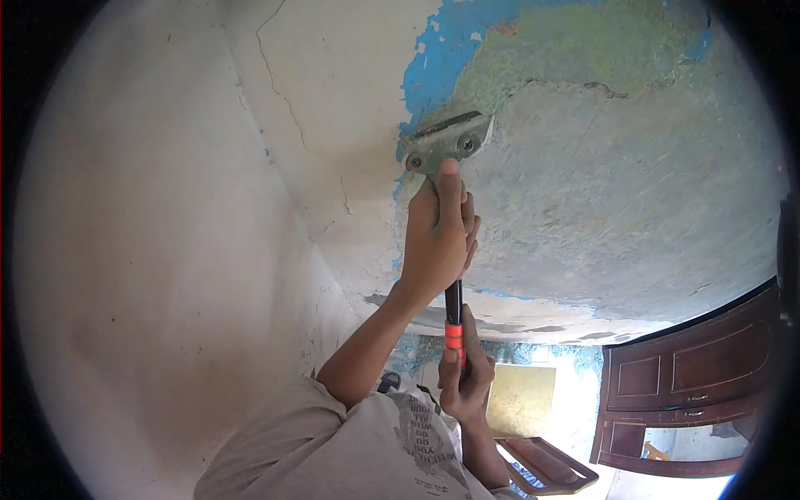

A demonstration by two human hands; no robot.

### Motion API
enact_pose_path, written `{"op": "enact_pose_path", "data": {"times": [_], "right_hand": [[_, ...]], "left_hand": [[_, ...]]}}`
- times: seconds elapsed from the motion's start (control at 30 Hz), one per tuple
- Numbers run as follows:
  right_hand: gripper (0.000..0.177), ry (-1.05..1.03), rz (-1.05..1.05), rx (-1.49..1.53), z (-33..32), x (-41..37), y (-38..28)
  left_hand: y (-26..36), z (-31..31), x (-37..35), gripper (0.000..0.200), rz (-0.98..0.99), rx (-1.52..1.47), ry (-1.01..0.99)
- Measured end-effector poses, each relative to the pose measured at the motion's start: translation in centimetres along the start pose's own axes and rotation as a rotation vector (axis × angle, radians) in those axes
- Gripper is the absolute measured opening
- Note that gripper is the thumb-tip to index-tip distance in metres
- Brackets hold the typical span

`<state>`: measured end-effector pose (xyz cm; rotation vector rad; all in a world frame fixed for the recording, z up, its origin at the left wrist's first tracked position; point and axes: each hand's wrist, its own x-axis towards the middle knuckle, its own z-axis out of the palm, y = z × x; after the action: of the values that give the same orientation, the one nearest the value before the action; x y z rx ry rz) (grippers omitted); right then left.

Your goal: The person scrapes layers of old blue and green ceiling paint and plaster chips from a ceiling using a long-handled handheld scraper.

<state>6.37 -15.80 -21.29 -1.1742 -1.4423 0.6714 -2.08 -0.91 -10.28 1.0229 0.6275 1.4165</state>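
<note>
Scraper point(443, 150) sat upper centre of frame, blade at the blue paint point(442, 54) edge beside the bare grey-green patch point(600, 158). Left hand point(432, 246) gripped just below the head, right hand point(468, 390) grasped the red-banded lower handle. Good control called for a low blade angle, even pressure across both corners, short strokes; actual pressure: couldn't tell.

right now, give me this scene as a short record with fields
tool: scraper with wide head, black handle, red section
left hand: grips near head, thumb up by it
right hand: lower, around red section
surface: blue paint peeling, grey-green patch, cracks
scraper head: over boundary of pale paint and patch
background: dark wooden cabinet, lower right
</note>
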Motion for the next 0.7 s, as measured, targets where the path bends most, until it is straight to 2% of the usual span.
{"op": "enact_pose_path", "data": {"times": [0.13, 0.23, 0.5, 0.7], "right_hand": [[0.059, 0.024, -0.04, -0.045, 0.3, -0.4, 0.7], [0.053, 0.008, 0.031, 0.008, 0.2, 0.2, -1.0], [0.058, 0.006, -0.033, -0.024, 0.4, -0.1, 0.1], [0.059, -0.004, 0.026, 0.03, 0.3, -0.8, 0.4]], "left_hand": [[-1.1, -0.2, 0.2, 0.052, 0.032, 0.016, -0.007], [-0.1, -0.2, 0.3, 0.052, -0.001, 0.004, 0.004], [-0.9, -0.4, 0.0, 0.052, -0.005, 0.022, 0.024], [-0.6, -0.3, -0.2, 0.05, -0.008, 0.012, 0.016]]}}
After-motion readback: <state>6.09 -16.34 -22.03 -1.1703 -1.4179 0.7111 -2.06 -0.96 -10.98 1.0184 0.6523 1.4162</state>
